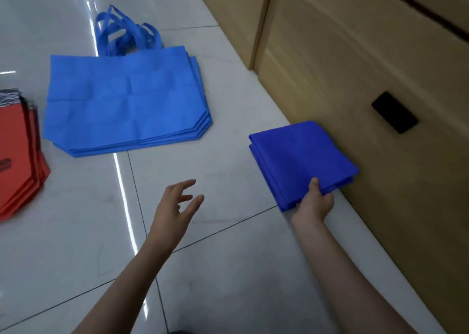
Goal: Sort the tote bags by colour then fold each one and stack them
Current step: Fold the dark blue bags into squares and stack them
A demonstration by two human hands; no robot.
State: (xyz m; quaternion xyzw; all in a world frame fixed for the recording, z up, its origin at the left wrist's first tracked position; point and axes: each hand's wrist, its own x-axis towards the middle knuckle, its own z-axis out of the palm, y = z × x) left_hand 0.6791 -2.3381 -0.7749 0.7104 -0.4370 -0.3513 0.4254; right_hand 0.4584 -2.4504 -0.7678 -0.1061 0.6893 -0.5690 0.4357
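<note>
Head view: one look down at both arms, seen from the person's head.
Right grip [314, 201]: it holds the near edge of the folded dark blue bag [302, 161]. The thumb lies on top and the other fingers are tucked under.
Left grip [175, 206]: let go and holding nothing. The fingers are spread and a bit bent, and it hangs in the air above the floor [215, 270].
Folded dark blue bag: it sticks out past the right grip, away from the person. Its far side is right up against the cabinet [355, 67]. I cannot tell if it lies flat on the floor or is lifted a little.
Light blue bags [127, 100]: a flat pile, not folded, on the floor far ahead of the left grip and a bit to its left. It is well apart from both grips.
Handles [121, 34]: the loops of the light blue bags, bunched at the far end of that pile.
Red bags [17, 161]: a flat pile at the left edge, far to the left of the left grip and partly cut off.
Cabinet: light wood, just to the right of the right grip.
Black patch [394, 112]: a small dark shape on the cabinet, past the right grip.
</note>
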